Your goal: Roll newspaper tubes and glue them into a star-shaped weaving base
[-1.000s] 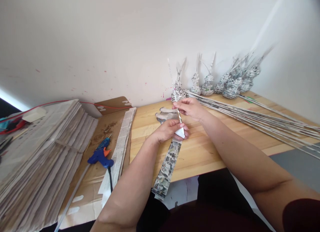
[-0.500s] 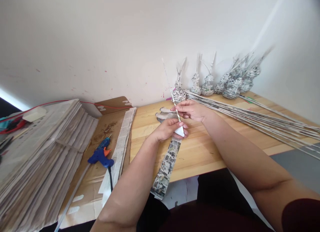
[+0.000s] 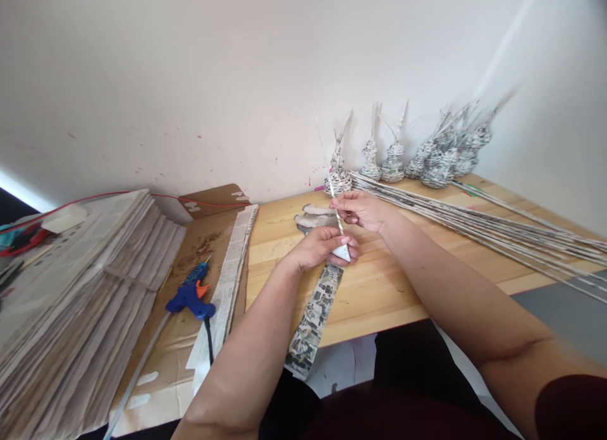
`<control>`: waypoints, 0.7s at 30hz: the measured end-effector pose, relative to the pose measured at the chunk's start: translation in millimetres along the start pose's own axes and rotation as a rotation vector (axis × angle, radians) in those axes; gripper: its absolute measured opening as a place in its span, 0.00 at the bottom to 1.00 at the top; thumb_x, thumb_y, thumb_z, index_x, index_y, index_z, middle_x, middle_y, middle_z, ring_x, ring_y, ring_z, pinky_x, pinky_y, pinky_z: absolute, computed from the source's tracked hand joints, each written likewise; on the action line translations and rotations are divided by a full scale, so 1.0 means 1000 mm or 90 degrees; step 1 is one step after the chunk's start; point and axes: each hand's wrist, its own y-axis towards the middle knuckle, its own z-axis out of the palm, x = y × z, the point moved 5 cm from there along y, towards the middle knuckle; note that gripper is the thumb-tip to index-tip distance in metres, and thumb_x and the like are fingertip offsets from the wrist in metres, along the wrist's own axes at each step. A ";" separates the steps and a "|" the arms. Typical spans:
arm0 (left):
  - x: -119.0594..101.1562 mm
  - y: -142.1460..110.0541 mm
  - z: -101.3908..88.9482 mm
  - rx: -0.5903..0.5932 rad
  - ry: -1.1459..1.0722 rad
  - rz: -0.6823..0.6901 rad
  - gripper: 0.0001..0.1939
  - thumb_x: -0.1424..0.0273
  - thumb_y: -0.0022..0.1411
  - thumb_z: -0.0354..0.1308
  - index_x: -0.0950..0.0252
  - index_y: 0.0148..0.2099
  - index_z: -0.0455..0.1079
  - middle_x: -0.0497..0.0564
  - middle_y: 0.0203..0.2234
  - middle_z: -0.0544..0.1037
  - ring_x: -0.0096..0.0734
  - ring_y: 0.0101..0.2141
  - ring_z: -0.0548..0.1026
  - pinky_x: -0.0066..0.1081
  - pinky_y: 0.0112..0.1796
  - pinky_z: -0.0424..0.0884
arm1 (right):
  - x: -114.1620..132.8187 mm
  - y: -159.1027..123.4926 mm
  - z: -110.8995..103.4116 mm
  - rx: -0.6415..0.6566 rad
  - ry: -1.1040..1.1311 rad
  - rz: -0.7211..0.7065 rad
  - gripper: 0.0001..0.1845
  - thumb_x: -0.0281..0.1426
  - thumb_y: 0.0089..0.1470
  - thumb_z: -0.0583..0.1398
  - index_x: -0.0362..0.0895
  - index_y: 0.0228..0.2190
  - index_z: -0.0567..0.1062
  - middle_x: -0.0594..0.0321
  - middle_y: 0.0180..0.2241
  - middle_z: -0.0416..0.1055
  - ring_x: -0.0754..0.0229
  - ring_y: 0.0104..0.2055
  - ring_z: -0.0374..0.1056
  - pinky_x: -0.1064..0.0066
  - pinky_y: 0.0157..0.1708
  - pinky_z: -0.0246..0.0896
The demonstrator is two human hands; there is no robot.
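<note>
A printed newspaper strip point(image 3: 315, 320) hangs from my left hand point(image 3: 327, 247) down past the table's front edge. Its upper end is partly wound into a thin paper tube point(image 3: 339, 222) that points up toward the wall. My left hand is closed on the strip where it meets the tube, with a white folded corner showing below the thumb. Higher up, my right hand point(image 3: 358, 210) pinches the tube between thumb and fingertips. Behind my hands lies a grey-white knit glove point(image 3: 313, 217), partly covered by them.
A blue glue gun point(image 3: 192, 294) rests on cardboard point(image 3: 165, 364) at the left, beside flat newspaper strips point(image 3: 232, 269) and a tall newspaper stack point(image 3: 109, 301). Long paper tubes point(image 3: 450, 215) lie across the right. Several woven paper figures point(image 3: 393, 162) stand along the wall.
The tube's upper end has swung slightly to the right and stands a little steeper. Both hands keep their hold, with only small shifts of the fingers.
</note>
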 end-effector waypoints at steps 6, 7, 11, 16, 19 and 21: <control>0.000 0.000 0.001 -0.008 0.000 -0.002 0.24 0.55 0.52 0.65 0.72 0.41 0.72 0.61 0.33 0.80 0.38 0.34 0.79 0.36 0.35 0.75 | 0.000 -0.001 0.004 0.026 0.014 0.015 0.21 0.43 0.38 0.72 0.39 0.26 0.76 0.68 0.18 0.61 0.71 0.20 0.54 0.79 0.12 0.40; -0.001 0.000 0.001 -0.008 0.000 -0.003 0.24 0.55 0.52 0.65 0.72 0.41 0.72 0.61 0.33 0.80 0.38 0.34 0.79 0.36 0.35 0.75 | 0.000 -0.001 0.005 0.027 0.014 0.011 0.22 0.43 0.37 0.72 0.39 0.28 0.77 0.67 0.19 0.63 0.71 0.20 0.54 0.79 0.13 0.41; -0.001 -0.001 0.002 -0.014 -0.001 -0.020 0.25 0.55 0.50 0.66 0.72 0.41 0.72 0.61 0.33 0.80 0.38 0.34 0.79 0.36 0.35 0.75 | 0.004 0.000 0.001 -0.039 -0.006 -0.029 0.21 0.41 0.34 0.73 0.38 0.24 0.76 0.68 0.18 0.62 0.73 0.18 0.51 0.79 0.12 0.37; -0.001 -0.001 0.000 -0.006 0.008 -0.012 0.25 0.54 0.52 0.65 0.72 0.42 0.73 0.62 0.34 0.80 0.38 0.34 0.79 0.36 0.36 0.75 | 0.003 -0.001 0.001 -0.011 -0.014 -0.015 0.21 0.44 0.41 0.70 0.38 0.26 0.76 0.70 0.16 0.59 0.72 0.18 0.52 0.80 0.12 0.39; 0.000 0.000 -0.001 0.004 0.007 0.002 0.24 0.55 0.54 0.64 0.72 0.43 0.73 0.62 0.34 0.80 0.38 0.35 0.79 0.37 0.36 0.75 | -0.001 -0.001 0.004 0.064 -0.020 0.019 0.20 0.43 0.42 0.70 0.38 0.29 0.78 0.66 0.20 0.64 0.71 0.20 0.53 0.79 0.12 0.41; 0.000 0.000 -0.001 0.003 0.010 -0.004 0.24 0.55 0.54 0.63 0.71 0.43 0.73 0.62 0.35 0.80 0.38 0.35 0.79 0.36 0.36 0.75 | -0.002 0.000 0.002 0.045 -0.029 0.020 0.18 0.40 0.40 0.71 0.39 0.26 0.77 0.64 0.22 0.67 0.72 0.19 0.52 0.79 0.11 0.40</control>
